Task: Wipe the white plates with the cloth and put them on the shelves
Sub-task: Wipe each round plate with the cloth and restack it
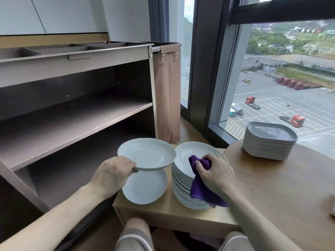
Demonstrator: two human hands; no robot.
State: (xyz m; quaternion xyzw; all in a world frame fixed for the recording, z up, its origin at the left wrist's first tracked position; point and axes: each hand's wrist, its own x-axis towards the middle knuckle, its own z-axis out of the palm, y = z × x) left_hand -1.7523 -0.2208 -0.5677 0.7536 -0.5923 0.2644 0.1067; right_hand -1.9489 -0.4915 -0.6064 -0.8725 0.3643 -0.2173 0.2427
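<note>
The person's knees (pixel 134 236) sit lowest in view, tucked against a low wooden worktop (pixel 163 212). At far left stand the brown shelves (pixel 72 122), their middle and lower boards bare where they show.

The left hand (pixel 113 173) pinches a white plate (pixel 146 153) by its near rim, thumb on top, and holds it roughly level above a single plate (pixel 145 187) lying on the worktop. With only one edge gripped, the plate could tip, so it seems best to spread the fingers under it, keep it flat and slide it well back on a shelf, clear of the corner post.

Further right, the tall stack of white plates (pixel 181 194) carries the purple cloth (pixel 201 189), bunched in the right hand (pixel 213 171), which rests on the top plate. Keeping that hand there should steady the stack.

Grey plates (pixel 270 140) stand well apart at the right.
</note>
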